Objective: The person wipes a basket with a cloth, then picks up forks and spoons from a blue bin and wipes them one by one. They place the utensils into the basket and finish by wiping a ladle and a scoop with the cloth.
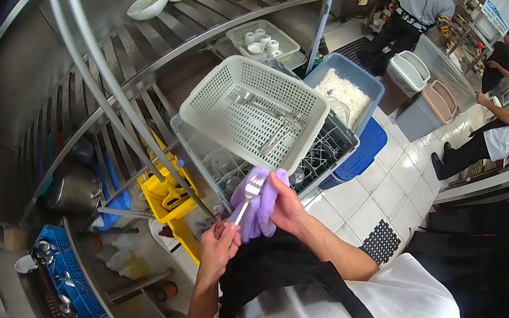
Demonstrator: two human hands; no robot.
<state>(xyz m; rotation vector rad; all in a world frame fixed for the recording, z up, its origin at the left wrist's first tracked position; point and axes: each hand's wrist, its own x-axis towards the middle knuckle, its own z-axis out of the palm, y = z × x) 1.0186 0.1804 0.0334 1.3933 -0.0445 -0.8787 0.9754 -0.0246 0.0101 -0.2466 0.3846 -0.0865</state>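
A metal fork [251, 192] was found in front of the wearer's black apron [276, 263], over a purple cloth [266, 209]. Its long axis ran obliquely, from the handle at the left hand [220, 245] up and rightward to the tines, which pointed away from the body. The left hand was clamped on the handle, fingertips pinched together. The right hand [288, 205] was closed on the cloth, thumb along its outer side; its fingers were largely hidden. The fork's head thus lay between the hands, forward and to the right of the left hand, with the cloth behind it. Whether the tines pressed on the fabric could not be determined.

Directly ahead stood a light grey perforated basket [201, 106], with metal cutlery [290, 121] lying loose on its floor. The tines pointed roughly towards its near edge; the right hand was the nearer of the two to it. Beneath the basket was a dish rack [344, 141] containing glassware. A blue-grey tub [377, 93] of white, crumbly matter stood just beside, to the right. A yellow bucket [165, 194] stood to the left.
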